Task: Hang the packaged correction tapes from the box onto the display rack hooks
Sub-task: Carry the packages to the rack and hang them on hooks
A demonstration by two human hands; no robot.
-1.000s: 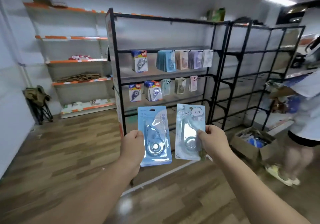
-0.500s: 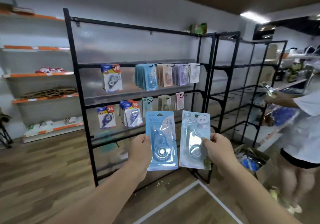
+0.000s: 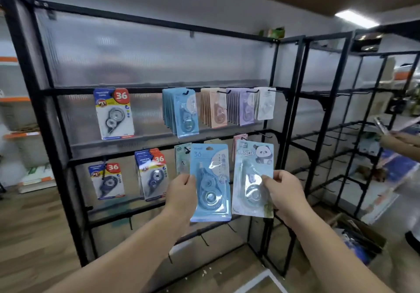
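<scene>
- Left to centre: we log the rack (image 3: 68, 91), hung packs (image 3: 181, 113) on two hook rows.
- Centre: left hand (image 3: 181, 194) pinches the blue pack (image 3: 210, 186) by its left edge, upright before the lower row.
- Just beside it: panda pack (image 3: 251, 179), right hand (image 3: 285, 192) gripping its right edge.
- Lower right: box (image 3: 363, 238) on the floor.

The blue pack (image 3: 210, 183) and panda pack (image 3: 252, 179) cover most of the lower-row packs hanging behind them; only the edge of a green pack (image 3: 182, 163) and the corner of a pink pack (image 3: 238, 140) show. The cardboard box (image 3: 363, 236) is blurred, its contents unreadable. A second person's hand (image 3: 401, 138) is cut off by the right edge.
</scene>
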